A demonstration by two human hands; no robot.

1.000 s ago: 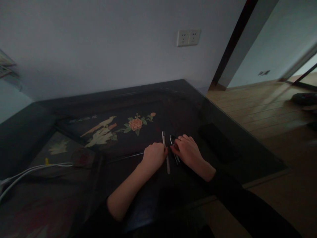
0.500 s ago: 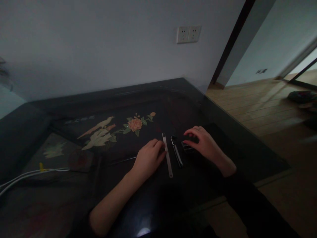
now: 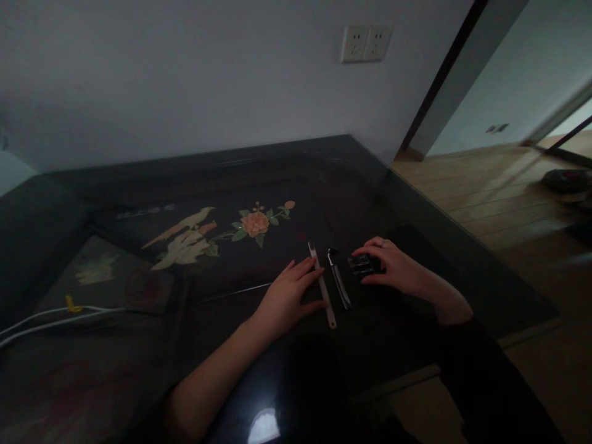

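A thin, flat silver strip (image 3: 330,313) with a small hole at its near end lies on the dark tabletop; it may be a ruler or a file, I cannot tell which. My left hand (image 3: 290,296) rests beside it with fingers spread, fingertips and thumb touching the strip. Just to the right lies a slim black-and-silver tool (image 3: 340,285) with an angled head, touched by neither hand. Thumb and fingers of my right hand (image 3: 400,268) close around opposite sides of a small, dark, boxy object (image 3: 359,266) with lighter marks. Its exact kind is too dim to make out.
The glossy black table (image 3: 296,166) bears a bird-and-flower picture (image 3: 254,224). White cables (image 3: 60,314) with a yellow tie lie at the left. A wall with a double socket (image 3: 366,44) stands behind. Wooden floor (image 3: 444,185) shows beyond the right edge.
My right hand has closed around the small dark object, having hovered over it with fingers apart. My left hand's fingers have spread out along the strip. The view has shifted slightly.
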